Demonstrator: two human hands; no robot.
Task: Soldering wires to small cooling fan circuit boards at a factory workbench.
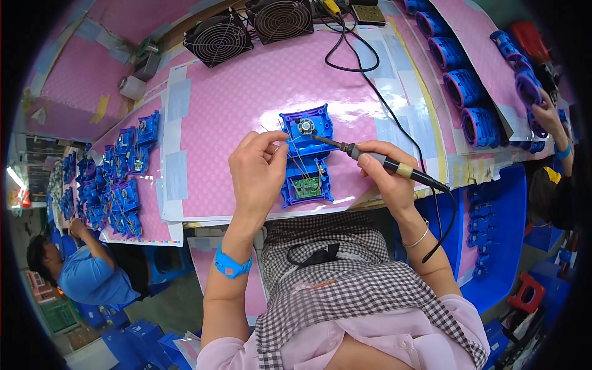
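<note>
While the right hand (pixel 388 176) works: fingers closed around the handle of the soldering iron (pixel 382 161), thumb along the near side; a black cable (pixel 394 110) lies looped on the tabletop (pixel 225 92).
Iron tip: directed left, at the lower right edge of the round speaker (pixel 306 126); contact cannot be determined.
Left hand (pixel 256 172): thumb and index finger nearly together beside the thin wires (pixel 297 159); whether a wire is pinched cannot be determined.
Blue housing (pixel 311 149): opened into two halves, lying on the tabletop between the hands.
Upper half: holds the speaker.
Lower half: holds a green circuit board (pixel 306 187); wires extend between the halves.
Blue bin (pixel 510 231): positioned below the right edge of the tabletop; contains small blue parts (pixel 480 228) on a pink sheet.
White container (pixel 131 87): at the far left; contents cannot be determined.
Left stock: blue assemblies (pixel 123 194) with exposed wiring, grouped closely.
Right stock: blue cases (pixel 464 87) with round ends, arranged in a row.
Far edge: two black fans (pixel 220 41), side by side.
</note>
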